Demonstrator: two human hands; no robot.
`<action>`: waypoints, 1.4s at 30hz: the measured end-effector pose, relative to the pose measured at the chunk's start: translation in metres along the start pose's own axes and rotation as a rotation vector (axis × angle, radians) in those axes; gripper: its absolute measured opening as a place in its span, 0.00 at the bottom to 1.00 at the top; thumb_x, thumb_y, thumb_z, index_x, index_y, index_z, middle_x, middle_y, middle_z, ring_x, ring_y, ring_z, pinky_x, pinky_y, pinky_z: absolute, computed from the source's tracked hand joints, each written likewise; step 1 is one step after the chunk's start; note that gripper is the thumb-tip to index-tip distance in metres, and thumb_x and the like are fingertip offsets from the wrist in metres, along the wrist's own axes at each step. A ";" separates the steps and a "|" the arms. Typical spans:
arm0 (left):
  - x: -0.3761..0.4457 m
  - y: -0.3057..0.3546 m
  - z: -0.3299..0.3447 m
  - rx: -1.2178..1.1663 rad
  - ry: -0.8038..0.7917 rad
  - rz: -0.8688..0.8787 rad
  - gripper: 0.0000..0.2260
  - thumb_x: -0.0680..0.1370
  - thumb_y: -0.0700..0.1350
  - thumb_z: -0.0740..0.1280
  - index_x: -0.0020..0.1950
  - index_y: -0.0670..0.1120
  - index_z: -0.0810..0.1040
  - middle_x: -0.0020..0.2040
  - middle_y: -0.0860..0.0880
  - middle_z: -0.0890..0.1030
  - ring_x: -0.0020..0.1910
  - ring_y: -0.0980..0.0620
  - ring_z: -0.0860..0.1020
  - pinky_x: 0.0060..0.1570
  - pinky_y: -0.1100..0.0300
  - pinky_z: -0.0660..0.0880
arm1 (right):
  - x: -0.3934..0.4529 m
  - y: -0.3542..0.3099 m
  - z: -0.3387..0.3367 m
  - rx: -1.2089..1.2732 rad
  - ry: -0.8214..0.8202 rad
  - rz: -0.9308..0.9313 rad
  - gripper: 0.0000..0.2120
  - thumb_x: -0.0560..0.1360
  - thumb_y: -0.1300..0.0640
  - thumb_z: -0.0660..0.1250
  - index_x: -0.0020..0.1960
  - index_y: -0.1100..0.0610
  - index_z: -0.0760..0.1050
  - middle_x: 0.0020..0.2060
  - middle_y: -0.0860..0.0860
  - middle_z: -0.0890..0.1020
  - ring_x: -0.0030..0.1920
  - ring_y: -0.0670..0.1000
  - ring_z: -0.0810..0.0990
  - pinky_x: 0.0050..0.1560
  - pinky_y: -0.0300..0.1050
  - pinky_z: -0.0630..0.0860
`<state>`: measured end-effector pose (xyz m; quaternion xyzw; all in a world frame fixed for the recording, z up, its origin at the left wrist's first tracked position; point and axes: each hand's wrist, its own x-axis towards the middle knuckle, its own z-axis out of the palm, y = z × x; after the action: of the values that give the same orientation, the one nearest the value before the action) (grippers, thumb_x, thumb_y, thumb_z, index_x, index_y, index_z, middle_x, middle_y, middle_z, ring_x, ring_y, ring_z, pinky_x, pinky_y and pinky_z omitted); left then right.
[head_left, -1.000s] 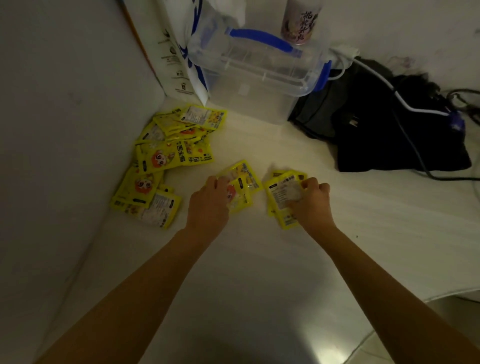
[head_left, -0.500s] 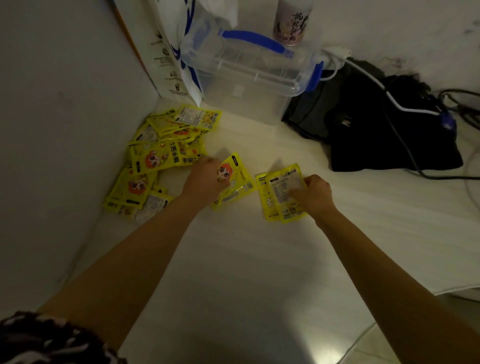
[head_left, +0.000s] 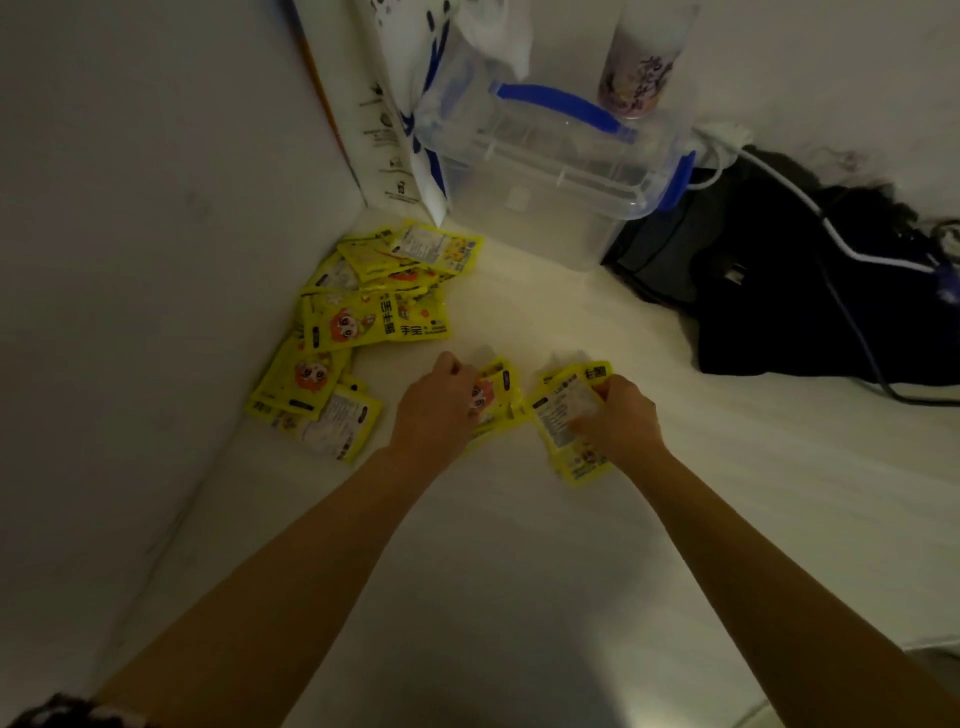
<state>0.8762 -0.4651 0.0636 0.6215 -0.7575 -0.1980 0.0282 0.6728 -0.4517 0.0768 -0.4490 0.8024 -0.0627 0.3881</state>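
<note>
My left hand (head_left: 434, 410) grips a yellow snack packet (head_left: 497, 391) with an orange cartoon face, held just above the white table. My right hand (head_left: 621, 421) holds a small stack of yellow packets (head_left: 563, 415), printed back side up, right beside the left one. A loose pile of several more yellow packets (head_left: 363, 322) lies in the corner to the left, against the white wall.
A clear plastic box with a blue handle (head_left: 550, 171) stands at the back, with a drink bottle (head_left: 634, 57) behind it. A paper bag (head_left: 395, 130) leans in the corner. A black bag (head_left: 810, 301) with cables (head_left: 852, 254) lies at the right.
My left hand has drawn its packet away from the pile and toward the stack in my right hand. The view has shifted a little.
</note>
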 end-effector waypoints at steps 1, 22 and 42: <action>-0.006 -0.003 0.000 -0.010 0.010 -0.011 0.11 0.76 0.44 0.68 0.56 0.42 0.73 0.57 0.44 0.70 0.44 0.41 0.77 0.37 0.54 0.70 | -0.001 -0.003 -0.001 0.002 0.004 -0.009 0.15 0.69 0.58 0.71 0.53 0.56 0.71 0.49 0.55 0.80 0.40 0.55 0.80 0.38 0.49 0.80; 0.025 -0.128 -0.105 -0.357 0.094 -0.207 0.15 0.70 0.39 0.76 0.54 0.39 0.80 0.47 0.47 0.78 0.46 0.51 0.77 0.43 0.69 0.70 | 0.077 -0.204 -0.005 0.005 0.025 -0.513 0.18 0.74 0.61 0.66 0.62 0.61 0.67 0.49 0.56 0.77 0.47 0.57 0.79 0.43 0.49 0.76; 0.065 -0.141 -0.088 -0.032 -0.098 -0.073 0.17 0.72 0.48 0.73 0.56 0.40 0.78 0.58 0.42 0.76 0.56 0.42 0.75 0.52 0.53 0.72 | 0.136 -0.203 0.038 -0.311 -0.027 -0.505 0.21 0.75 0.55 0.65 0.64 0.63 0.67 0.61 0.62 0.74 0.61 0.63 0.73 0.59 0.52 0.70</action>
<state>1.0178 -0.5718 0.0844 0.6377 -0.7316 -0.2411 -0.0064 0.7948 -0.6658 0.0647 -0.6892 0.6602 -0.0276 0.2974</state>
